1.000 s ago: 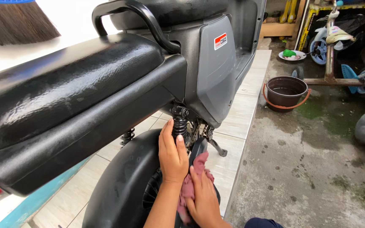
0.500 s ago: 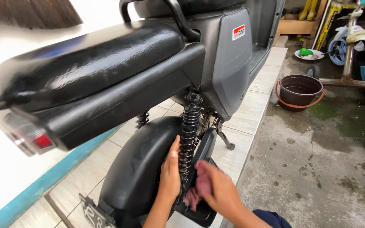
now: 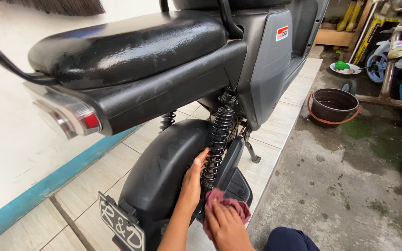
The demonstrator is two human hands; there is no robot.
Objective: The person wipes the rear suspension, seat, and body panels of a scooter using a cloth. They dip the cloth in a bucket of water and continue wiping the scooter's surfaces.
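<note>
L fingers: left hand (image 3: 192, 182) flat, open, resting on black rear fender (image 3: 161, 172), grips nothing
R fingers: right hand (image 3: 226, 225) pressing pink rag (image 3: 224, 201), half-curled
Rag loc: base of coil shock (image 3: 216, 142), scooter rear
Bkgd: brown bucket (image 3: 333, 106) on concrete

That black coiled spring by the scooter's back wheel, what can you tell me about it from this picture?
The spring is a black coil wound round a rod, metal by its look and glossy. It stands nearly upright, leaning slightly, bolted at the top under the scooter body and running down beside the black rear fender. Its lower end is hidden behind the hands. The left hand lies on the fender with its fingertips at the coils; the right hand presses a reddish rag near its base. A second spring shows on the far side.
</note>
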